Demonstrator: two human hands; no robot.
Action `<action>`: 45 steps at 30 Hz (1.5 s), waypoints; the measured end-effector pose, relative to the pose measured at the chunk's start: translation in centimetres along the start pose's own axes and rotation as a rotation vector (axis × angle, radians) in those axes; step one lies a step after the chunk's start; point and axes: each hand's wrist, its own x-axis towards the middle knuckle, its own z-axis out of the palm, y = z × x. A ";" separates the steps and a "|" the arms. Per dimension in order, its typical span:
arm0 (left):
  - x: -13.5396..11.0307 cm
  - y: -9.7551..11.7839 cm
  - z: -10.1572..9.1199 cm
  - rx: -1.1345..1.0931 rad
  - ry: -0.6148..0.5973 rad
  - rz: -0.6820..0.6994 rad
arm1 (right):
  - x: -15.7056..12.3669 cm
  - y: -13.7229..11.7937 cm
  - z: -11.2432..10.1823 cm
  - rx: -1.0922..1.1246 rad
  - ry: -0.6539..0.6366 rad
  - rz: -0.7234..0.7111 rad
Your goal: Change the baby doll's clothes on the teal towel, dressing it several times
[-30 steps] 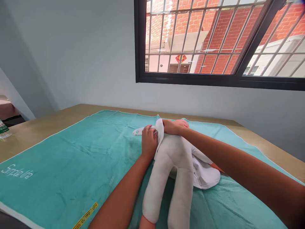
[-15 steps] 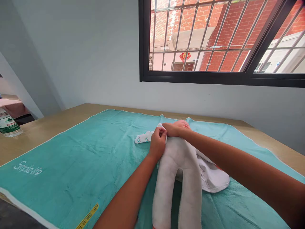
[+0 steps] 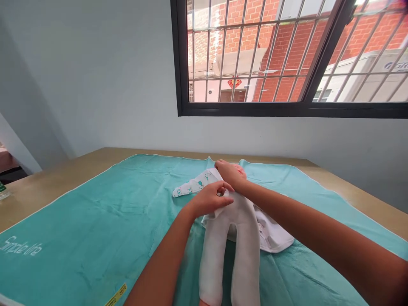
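Note:
A doll with a white cloth body (image 3: pixel 245 250) lies on its back on a teal blanket (image 3: pixel 127 221), its legs toward me and its pink head (image 3: pixel 241 170) partly behind my right wrist. A white printed baby shirt (image 3: pixel 194 184) is partly around it, one sleeve stretched out to the left, the other side spread at the right of the doll. My right hand (image 3: pixel 227 173) is closed on the shirt near the doll's shoulder; its fingertips are partly hidden. Over the doll's belly, my left hand (image 3: pixel 208 199) has thumb and forefinger apart, beside the shirt's front edge.
The blanket covers most of a wooden table (image 3: pixel 95 163) against a grey wall. A barred window (image 3: pixel 255 109) is above. At the far left edge stands part of a plastic bottle (image 3: pixel 4 192). A yellow strip (image 3: pixel 116 295) lies at the front.
My left hand has parted its pinched fingers and moved from the doll's side onto its belly. More of the printed sleeve and shirt front shows. The whole view has shifted slightly right.

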 end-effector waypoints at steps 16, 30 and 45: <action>-0.3 1.1 3.6 -0.109 -0.278 0.006 | -8.2 4.0 -3.3 0.207 0.265 -0.183; 1.0 -0.8 5.5 0.260 0.438 -0.002 | -16.9 15.3 -5.4 0.349 0.019 0.293; 11.7 1.8 19.0 1.038 -0.307 0.343 | -17.2 19.2 -4.4 0.749 0.071 0.493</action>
